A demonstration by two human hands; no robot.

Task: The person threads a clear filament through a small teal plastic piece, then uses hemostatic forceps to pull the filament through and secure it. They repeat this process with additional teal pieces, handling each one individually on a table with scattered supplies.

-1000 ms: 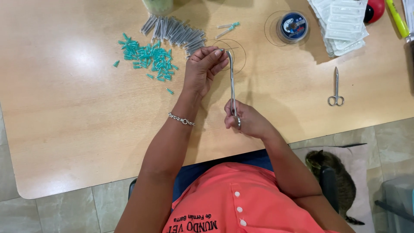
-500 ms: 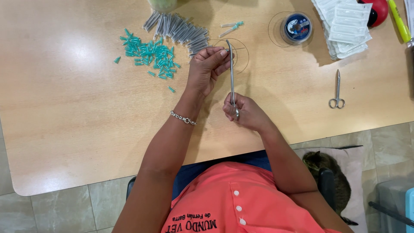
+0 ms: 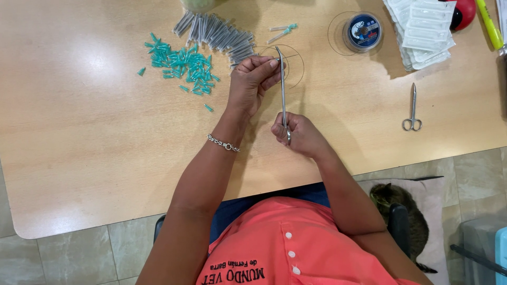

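holding a long, slim steel needle holder [image 3: 283,89] by its ring handles, my right hand [image 3: 297,134] is clenched around it just toward me from the thin clear loop of fishing line [image 3: 296,66] on the pale wooden table [image 3: 79,132]. the instrument's tip reaches up into that loop, where my left hand [image 3: 252,84] pinches something too small to make out, most likely the line itself.

as far as i can judge, the work is only partly done: left of the loop lies a loose scatter of small teal plastic caps [image 3: 185,66], too many to count, and just above-left of it a heap of grey tubes [image 3: 216,34], also beyond counting. two assembled pieces with teal ends [image 3: 281,31] lie just above the loop, so a large stock appears unprocessed.

right of the loop i count one round blue spool of line [image 3: 363,31], one stack of white sealed packets [image 3: 425,31], and one pair of small steel scissors [image 3: 412,108]. well down-right of the loop, one tabby cat [image 3: 401,211] lies on the floor.
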